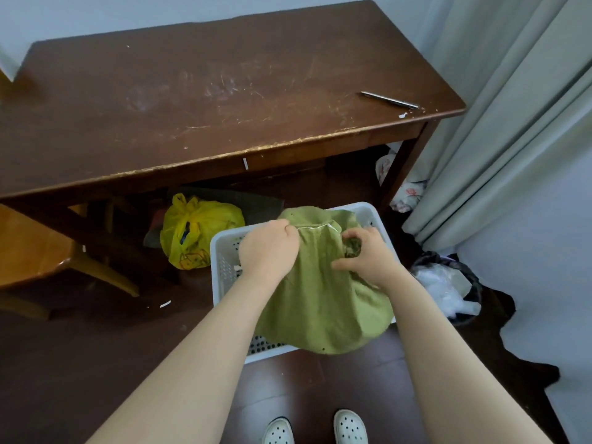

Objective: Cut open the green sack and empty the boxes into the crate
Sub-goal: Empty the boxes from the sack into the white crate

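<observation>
Green sack [320, 293]: lies in the white crate [224, 251], covers most of its inside and drapes over its near rim.
Left hand [269, 248]: fingers curled tight, gripping the sack's top edge at the white seam, above the crate's left half.
Right hand [365, 259]: fingers bent, pinching a bunch of sack cloth above the crate's right half.
Metal tool [389, 100]: lies on the brown table [192, 107], well beyond the crate's far right corner.
Yellow bag [195, 232]: on the floor just left of the crate.
Black-lined bin [448, 286]: just right of the crate.
</observation>
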